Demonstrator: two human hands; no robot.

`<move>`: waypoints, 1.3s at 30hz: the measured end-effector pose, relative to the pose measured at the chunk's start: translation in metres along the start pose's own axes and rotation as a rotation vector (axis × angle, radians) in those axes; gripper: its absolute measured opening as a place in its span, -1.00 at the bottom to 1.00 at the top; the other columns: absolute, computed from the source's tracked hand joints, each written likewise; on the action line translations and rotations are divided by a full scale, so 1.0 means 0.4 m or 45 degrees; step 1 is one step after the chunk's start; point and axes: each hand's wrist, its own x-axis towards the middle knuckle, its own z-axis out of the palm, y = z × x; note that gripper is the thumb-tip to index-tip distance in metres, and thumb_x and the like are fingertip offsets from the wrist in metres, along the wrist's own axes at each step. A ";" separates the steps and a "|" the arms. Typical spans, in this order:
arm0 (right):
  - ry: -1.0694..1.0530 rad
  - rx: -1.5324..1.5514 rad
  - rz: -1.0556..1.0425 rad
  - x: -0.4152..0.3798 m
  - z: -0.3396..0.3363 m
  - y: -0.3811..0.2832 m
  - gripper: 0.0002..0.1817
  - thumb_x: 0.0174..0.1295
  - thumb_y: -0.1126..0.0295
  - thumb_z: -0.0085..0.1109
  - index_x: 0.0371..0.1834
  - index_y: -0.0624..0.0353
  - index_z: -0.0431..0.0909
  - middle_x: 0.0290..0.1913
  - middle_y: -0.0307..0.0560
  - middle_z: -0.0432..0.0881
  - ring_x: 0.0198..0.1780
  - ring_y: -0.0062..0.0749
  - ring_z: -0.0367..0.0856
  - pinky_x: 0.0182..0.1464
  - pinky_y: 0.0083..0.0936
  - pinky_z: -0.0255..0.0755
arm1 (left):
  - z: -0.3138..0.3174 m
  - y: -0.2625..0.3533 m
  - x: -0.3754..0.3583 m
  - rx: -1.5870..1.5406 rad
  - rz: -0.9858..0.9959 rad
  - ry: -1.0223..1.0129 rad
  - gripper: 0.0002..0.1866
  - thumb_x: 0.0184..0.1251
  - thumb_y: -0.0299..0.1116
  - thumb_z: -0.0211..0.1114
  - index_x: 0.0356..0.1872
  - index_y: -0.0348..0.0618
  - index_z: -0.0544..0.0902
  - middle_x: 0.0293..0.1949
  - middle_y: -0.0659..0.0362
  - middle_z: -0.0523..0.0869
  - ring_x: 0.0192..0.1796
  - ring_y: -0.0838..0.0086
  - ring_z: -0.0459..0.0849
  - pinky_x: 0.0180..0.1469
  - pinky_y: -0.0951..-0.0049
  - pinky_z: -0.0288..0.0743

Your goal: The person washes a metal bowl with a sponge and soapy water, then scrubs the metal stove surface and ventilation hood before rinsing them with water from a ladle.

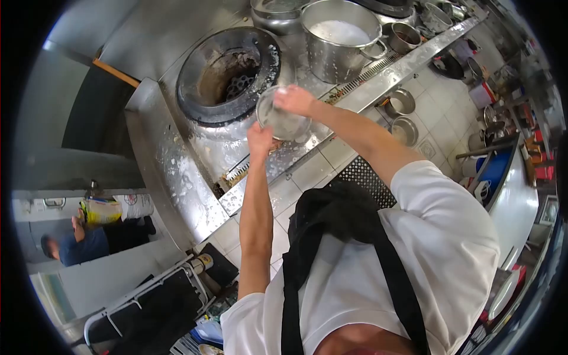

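OK, bowl point(288, 124) above range point(273, 165), near front edge.
Left hand point(260, 141) clamped on rim; right hand point(294, 99) blurred, finger spread unclear.

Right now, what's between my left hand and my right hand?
In the head view, a round bowl lies between your left hand and right hand, touching both.

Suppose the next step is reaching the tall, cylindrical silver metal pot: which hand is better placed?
Probably the right hand: it is nearer the pot, at the upper part of the round, silvery bowl; the left hand grips that bowl's lower-left edge, farther away.
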 end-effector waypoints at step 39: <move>0.461 0.642 0.709 -0.158 -0.154 0.154 -0.69 0.22 0.34 0.26 0.04 0.02 0.63 -0.03 0.03 0.65 0.13 0.06 0.55 0.22 -0.10 0.44 | 0.438 0.051 0.091 -0.855 -0.063 0.146 -0.78 0.45 -0.52 0.22 0.05 -0.27 0.64 -0.08 0.17 0.76 -0.06 0.53 0.69 0.03 0.49 0.54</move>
